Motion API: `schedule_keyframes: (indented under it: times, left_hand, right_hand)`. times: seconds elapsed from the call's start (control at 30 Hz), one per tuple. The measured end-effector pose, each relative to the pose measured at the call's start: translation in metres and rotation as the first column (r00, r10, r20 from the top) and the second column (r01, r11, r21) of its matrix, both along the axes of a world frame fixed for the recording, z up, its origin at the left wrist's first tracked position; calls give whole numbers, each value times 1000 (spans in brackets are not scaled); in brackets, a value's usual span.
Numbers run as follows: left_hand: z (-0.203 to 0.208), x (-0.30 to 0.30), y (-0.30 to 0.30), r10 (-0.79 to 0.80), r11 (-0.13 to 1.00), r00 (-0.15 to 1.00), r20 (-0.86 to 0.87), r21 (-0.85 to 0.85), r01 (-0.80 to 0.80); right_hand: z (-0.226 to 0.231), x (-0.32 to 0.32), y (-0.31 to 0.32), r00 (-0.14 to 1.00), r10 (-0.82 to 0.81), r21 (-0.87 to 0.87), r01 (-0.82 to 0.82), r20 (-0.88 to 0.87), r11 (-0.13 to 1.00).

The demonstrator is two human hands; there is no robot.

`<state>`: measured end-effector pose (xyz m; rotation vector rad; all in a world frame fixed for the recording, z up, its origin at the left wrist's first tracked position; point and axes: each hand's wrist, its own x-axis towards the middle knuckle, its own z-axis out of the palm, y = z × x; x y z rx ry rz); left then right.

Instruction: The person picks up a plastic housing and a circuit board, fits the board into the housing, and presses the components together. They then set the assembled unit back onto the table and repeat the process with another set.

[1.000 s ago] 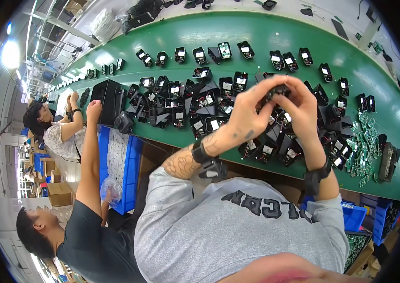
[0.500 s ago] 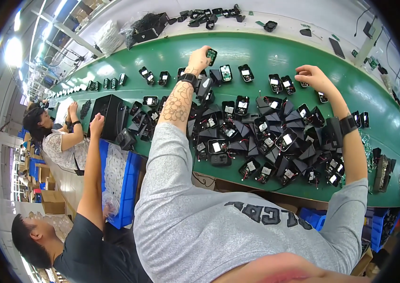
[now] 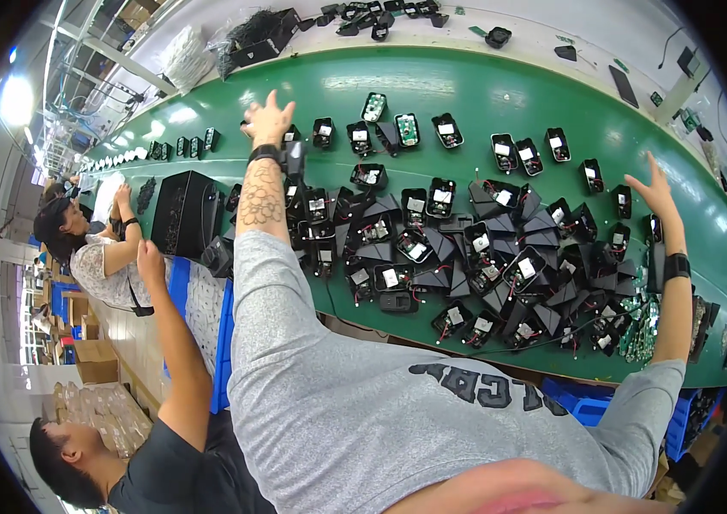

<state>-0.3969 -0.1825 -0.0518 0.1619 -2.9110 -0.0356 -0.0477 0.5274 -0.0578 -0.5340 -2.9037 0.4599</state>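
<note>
My left hand [image 3: 267, 120] is held over the far left of the green table with its fingers spread and nothing in it. A black plastic housing [image 3: 323, 133] stands to its right, with another partly hidden behind the wrist. Farther right, two housings show green circuit boards [image 3: 373, 107], [image 3: 407, 130] inside. At the right, my right hand [image 3: 658, 193] is open and empty, its fingers apart, beside a small black housing [image 3: 622, 201]. Between my arms lies a big heap of black housings [image 3: 479, 244] with white labels and thin red wires.
Loose green circuit boards [image 3: 637, 332] lie near my right forearm. A black box [image 3: 185, 214] stands at the left, above a blue bin [image 3: 222, 343]. Two co-workers [image 3: 106, 248], [image 3: 158, 445] are at the left. A white shelf [image 3: 432, 32] with parts runs along the back.
My left hand has let go of the housing with the green board, now on the table, and moved left. My right hand has shifted right and nearer, uncovering a housing.
</note>
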Motion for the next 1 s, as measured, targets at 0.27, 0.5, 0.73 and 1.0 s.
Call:
schedule_keyframes:
  times: [0.27,0.5,0.73,1.0]
  left_hand:
    - [-40,-1,-100,-173,872,952,252,488,29]
    - [-19,18,12,-276,901,859,432,427,75]
    - [-6,60,57,-368,928,837,404,213,306]
    - [6,-14,-11,-356,859,924,139,438,265]
  right_hand:
    - [-62,-3,67,823,-406,121,391,398,912]
    - [-38,9,45,892,-211,-210,313,400,926]
    - [-15,-20,-26,927,-45,-304,167,371,938]
    - [-6,19,-7,978,-35,-423,121,204,898]
